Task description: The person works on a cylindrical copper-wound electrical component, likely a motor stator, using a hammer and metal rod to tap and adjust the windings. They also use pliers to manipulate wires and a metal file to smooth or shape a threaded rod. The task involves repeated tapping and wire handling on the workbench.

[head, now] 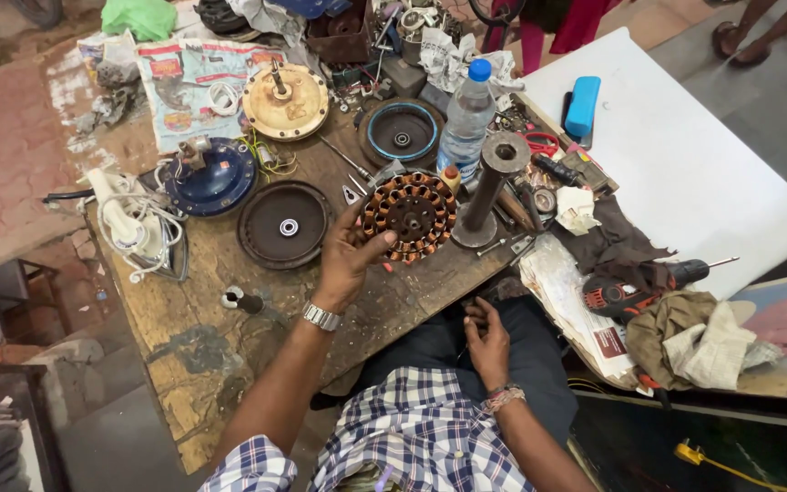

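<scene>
left hand (350, 260): fingers curled on the round copper coil ring (409, 217), tipped up on the wooden worktop (184, 319) | right hand (487, 342): loose, holding nothing, on lap | black round cover (283, 224) just beside

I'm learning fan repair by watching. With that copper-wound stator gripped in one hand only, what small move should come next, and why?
Probably bring the right hand up from the lap to steady the stator. Only the left hand grips its near edge, tilted above the wooden bench.
</scene>
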